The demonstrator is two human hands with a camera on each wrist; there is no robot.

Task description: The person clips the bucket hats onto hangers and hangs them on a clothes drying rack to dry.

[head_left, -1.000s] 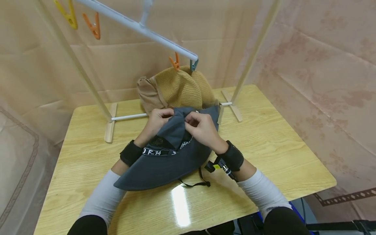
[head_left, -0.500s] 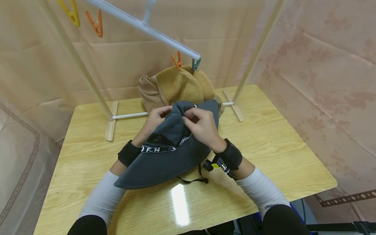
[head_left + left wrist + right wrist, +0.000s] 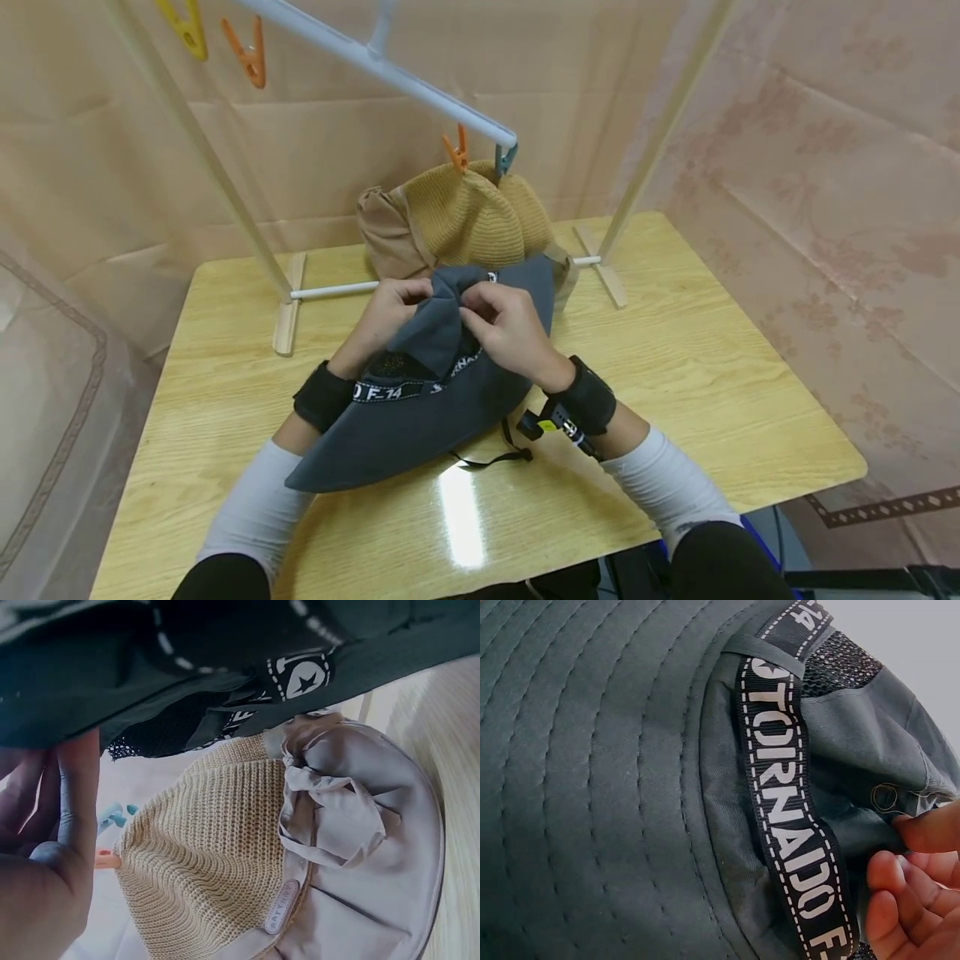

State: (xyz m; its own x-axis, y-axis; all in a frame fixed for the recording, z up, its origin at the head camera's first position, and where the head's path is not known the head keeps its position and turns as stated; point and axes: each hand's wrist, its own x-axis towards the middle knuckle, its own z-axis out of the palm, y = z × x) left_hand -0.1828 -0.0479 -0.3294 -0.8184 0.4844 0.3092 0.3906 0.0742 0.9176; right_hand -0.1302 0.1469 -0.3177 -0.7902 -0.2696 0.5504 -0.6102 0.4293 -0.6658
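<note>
A dark grey-blue bucket hat (image 3: pixel 420 446) with a wide stitched brim is held above the table, its crown bunched between the hands. My left hand (image 3: pixel 386 317) pinches the left side of the crown. The right hand (image 3: pixel 510 329) pinches the crown opposite, thumb against curled fingers, as the right wrist view also shows. A black band (image 3: pixel 787 802) with white lettering runs round the crown beside a mesh panel (image 3: pixel 844 664). Below the brim hangs a black chin cord (image 3: pixel 491 458). Some of the left fingertips are hidden behind the cloth.
Behind hangs a tan knit-crowned hat (image 3: pixel 468 217) from a pale blue hanger (image 3: pixel 397 75), held by an orange clip (image 3: pixel 456 152) and a teal clip (image 3: pixel 505 158). A yellow clip (image 3: pixel 185 29) and another orange clip (image 3: pixel 247 54) hang further left. A rack's posts (image 3: pixel 667 125) stand either side.
Both hands keep their pinch on the bucket hat and have shifted slightly left with it. The crown's folds have changed shape a little. The view has tilted slightly.
</note>
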